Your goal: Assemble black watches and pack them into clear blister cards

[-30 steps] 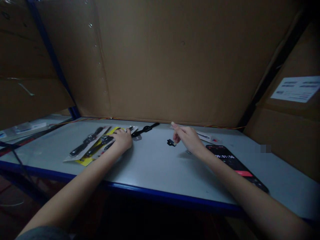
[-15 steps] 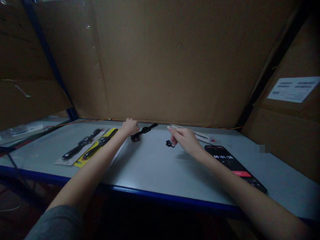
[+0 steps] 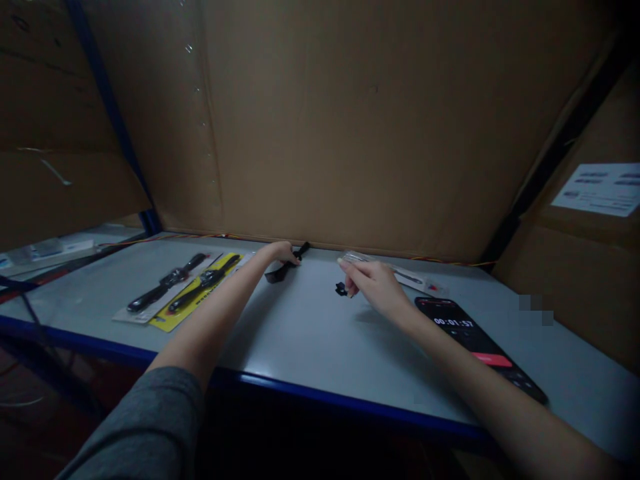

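My left hand (image 3: 284,252) is closed over the middle of a black spokeshave (image 3: 277,274) at the back of the table. One handle sticks out beyond my fingers toward the cardboard, and the other end points toward me. My right hand (image 3: 373,283) is closed on a small black part with a notched edge (image 3: 341,289). That part shows below my fingertips, just above the table top. Its exact kind is too dark to make out.
Left of my left arm lie two packaged spokeshaves, one on a pale card (image 3: 165,287) and one on a yellow card (image 3: 173,319). A clear package (image 3: 413,279) lies behind my right hand. A phone with a running timer (image 3: 480,343) is beside my right forearm. Cardboard (image 3: 350,133) walls the back.
My left hand has moved right from beside the yellow card and taken hold of the spokeshave. My right hand keeps the small black part in nearly the same place. The view has shifted slightly.
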Tool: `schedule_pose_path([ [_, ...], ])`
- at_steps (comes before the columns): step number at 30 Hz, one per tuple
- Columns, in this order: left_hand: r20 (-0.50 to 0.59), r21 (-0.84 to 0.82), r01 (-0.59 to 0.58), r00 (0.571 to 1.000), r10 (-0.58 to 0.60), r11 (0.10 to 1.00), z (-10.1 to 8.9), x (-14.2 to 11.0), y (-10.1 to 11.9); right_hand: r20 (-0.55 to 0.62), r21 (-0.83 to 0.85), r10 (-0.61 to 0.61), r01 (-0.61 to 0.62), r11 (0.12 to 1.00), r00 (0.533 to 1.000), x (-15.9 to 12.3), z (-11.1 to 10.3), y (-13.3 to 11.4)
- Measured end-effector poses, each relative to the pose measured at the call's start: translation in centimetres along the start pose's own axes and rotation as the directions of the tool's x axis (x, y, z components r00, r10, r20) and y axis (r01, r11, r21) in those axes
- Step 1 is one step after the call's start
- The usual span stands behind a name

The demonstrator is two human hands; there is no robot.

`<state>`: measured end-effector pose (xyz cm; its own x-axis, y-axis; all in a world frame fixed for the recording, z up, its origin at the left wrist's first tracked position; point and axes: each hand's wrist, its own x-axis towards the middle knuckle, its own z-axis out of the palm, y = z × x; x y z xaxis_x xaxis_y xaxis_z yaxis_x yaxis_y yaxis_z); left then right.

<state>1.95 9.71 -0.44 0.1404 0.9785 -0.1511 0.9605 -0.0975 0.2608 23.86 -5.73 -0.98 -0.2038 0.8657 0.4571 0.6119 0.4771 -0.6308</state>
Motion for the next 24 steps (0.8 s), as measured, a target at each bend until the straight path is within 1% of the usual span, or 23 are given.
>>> schedule_pose_path([
  [4,-0.07,-0.178,0.023,0.997,-0.036,0.984,-0.5,-0.6,-0.2,0.021,0.012,0.011,-0.011,1.0,1.0,0.0,0.3,0.3],
  [7,-0.129,-0.381,-0.014,0.991,-0.038,0.925,-1.1,-1.5,-1.1,0.049,0.047,0.033,-0.035,0.998,0.998,0.2,1.1,1.0],
  [10,-0.166,-0.584,-0.092,0.986,-0.007,0.807,-2.0,-2.8,-2.5,0.135,0.018,0.013,-0.015,1.0,0.991,0.4,2.6,1.5],
  [11,-0.18,-0.641,-0.125,0.984,0.01,0.757,-2.3,-3.3,-3.0,0.171,-0.016,-0.018,0.021,1.0,0.985,0.6,3.2,1.5],
  [12,-0.19,-0.706,-0.155,0.981,0.025,0.691,-2.6,-3.9,-3.5,0.206,-0.056,-0.069,0.082,0.995,0.976,0.8,3.8,1.3],
  [13,-0.193,-0.789,-0.178,0.98,0.038,0.588,-2.9,-4.4,-3.8,0.239,-0.101,-0.137,0.165,0.981,0.961,1.1,4.4,1.0],
  [14,-0.187,-0.886,-0.189,0.981,0.046,0.424,-3.1,-4.9,-4.2,0.268,-0.148,-0.212,0.258,0.955,0.94,1.5,5.0,0.6],
  [15,-0.163,-0.952,-0.169,0.986,0.046,0.257,-3.3,-5.4,-4.4,0.295,-0.194,-0.289,0.353,0.915,0.911,2.1,5.7,0.1],
  [16,-0.134,-0.985,-0.138,0.99,0.044,0.107,-3.3,-5.9,-4.6,0.324,-0.238,-0.359,0.443,0.865,0.875,2.7,6.3,-0.5],
  [17,-0.103,-0.995,-0.103,0.994,0.045,0.002,-3.3,-6.4,-4.7,0.361,-0.277,-0.418,0.524,0.806,0.834,3.5,6.9,-0.9],
  [18,-0.062,-0.997,-0.06,0.997,0.048,-0.044,-3.1,-6.7,-4.8,0.403,-0.308,-0.464,0.594,0.743,0.789,4.3,7.5,-1.3],
  [19,-0.025,-0.998,-0.022,0.998,0.053,-0.059,-3.0,-7.1,-4.8,0.453,-0.324,-0.494,0.654,0.684,0.742,5.2,8.1,-1.6],
  [20,0.01,-0.998,0.013,0.998,0.056,-0.055,-2.7,-7.4,-4.8,0.499,-0.327,-0.506,0.694,0.641,0.703,6.0,8.8,-1.8],
  [21,0.042,-0.998,0.044,0.998,0.054,-0.043,-2.5,-7.6,-4.8,0.541,-0.324,-0.501,0.717,0.617,0.676,6.7,9.3,-1.9],
  [22,0.063,-0.997,0.065,0.997,0.048,-0.036,-2.3,-7.7,-4.8,0.576,-0.32,-0.486,0.729,0.605,0.657,7.3,9.9,-1.9],
  [24,0.093,-0.995,0.094,0.995,0.039,-0.03,-2.1,-8.0,-4.9,0.614,-0.318,-0.456,0.73,0.605,0.645,8.1,10.7,-1.8],
])
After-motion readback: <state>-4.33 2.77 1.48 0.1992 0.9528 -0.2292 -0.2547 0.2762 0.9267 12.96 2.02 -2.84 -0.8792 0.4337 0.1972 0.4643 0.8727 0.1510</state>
